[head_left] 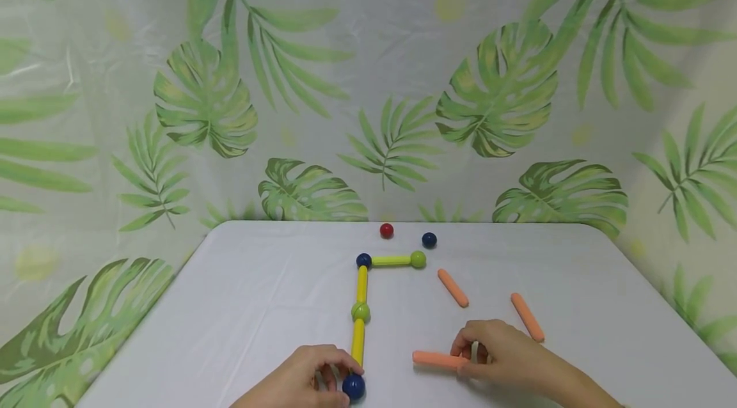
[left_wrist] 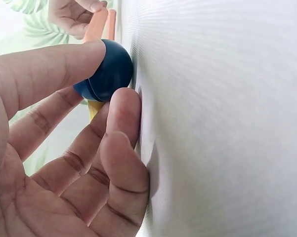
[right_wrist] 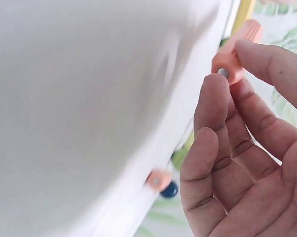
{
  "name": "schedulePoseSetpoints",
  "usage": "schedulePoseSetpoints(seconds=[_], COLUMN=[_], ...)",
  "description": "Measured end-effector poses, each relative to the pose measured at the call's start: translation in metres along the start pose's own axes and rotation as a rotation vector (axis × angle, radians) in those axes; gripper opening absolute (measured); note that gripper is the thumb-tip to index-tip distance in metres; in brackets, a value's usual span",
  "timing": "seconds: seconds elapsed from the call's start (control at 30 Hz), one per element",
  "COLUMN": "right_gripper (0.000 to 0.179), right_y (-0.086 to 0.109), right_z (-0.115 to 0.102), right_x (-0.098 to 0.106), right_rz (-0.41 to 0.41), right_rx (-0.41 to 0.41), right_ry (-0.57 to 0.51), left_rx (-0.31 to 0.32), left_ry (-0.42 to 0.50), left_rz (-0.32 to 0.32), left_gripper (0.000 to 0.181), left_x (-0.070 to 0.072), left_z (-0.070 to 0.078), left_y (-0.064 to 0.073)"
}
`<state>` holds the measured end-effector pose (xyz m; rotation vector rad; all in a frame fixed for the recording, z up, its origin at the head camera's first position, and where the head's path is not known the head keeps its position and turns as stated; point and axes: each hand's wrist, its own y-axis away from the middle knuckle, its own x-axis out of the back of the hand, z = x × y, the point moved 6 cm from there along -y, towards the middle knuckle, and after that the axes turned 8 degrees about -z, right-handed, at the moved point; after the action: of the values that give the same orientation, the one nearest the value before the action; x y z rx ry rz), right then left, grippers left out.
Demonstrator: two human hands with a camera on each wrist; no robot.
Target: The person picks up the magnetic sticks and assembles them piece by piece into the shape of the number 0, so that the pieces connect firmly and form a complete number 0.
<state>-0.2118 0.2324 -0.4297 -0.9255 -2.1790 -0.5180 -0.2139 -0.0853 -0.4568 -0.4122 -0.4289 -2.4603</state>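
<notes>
Left hand [head_left: 302, 375] has the near blue ball [head_left: 354, 387] pinched between thumb and fingers, at the near end of a yellow stick [head_left: 358, 341]. Right hand [head_left: 503, 357] has an orange stick [head_left: 436, 360] pinched by its right end, left end poking out.

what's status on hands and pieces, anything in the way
Left hand holds nearest blue ball. Right hand pinches orange stick. Stick and ball apart, nothing seen between them.

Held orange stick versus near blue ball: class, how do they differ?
The held orange stick is long; the near blue ball is round. The right hand holds the stick, the left hand the ball. The stick is apart from the near yellow stick; the ball sits at that one's end. Both are held.
</notes>
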Motion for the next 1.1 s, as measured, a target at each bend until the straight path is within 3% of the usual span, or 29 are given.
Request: schedulePoseSetpoints(seconds=[0.2, 0.4, 0.9, 1.1], right_gripper=[0.010, 0.010, 0.011, 0.010], right_y=[-0.011, -0.024, -0.044, -0.047], right_z=[-0.017, -0.026, -0.038, -0.038], right_x=[-0.016, -0.030, -0.047, -0.049], right_rz=[-0.042, -0.108, -0.180, -0.187], right_rx=[0.005, -0.084, -0.155, -0.167], right_ry=[-0.046, -0.139, -0.138, -0.131], left_rx=[0.002, 0.002, 0.011, -0.017], left_ry=[0.007, 0.009, 0.035, 0.030], left_rz=[0.006, 0.013, 0.028, 0.028], left_gripper=[0.030, 0.029, 0.030, 0.029], left_x=[0.000, 0.000, -0.001, 0.000], left_z=[-0.001, 0.000, -0.002, -0.001], left_y=[0.000, 0.000, 0.000, 0.000])
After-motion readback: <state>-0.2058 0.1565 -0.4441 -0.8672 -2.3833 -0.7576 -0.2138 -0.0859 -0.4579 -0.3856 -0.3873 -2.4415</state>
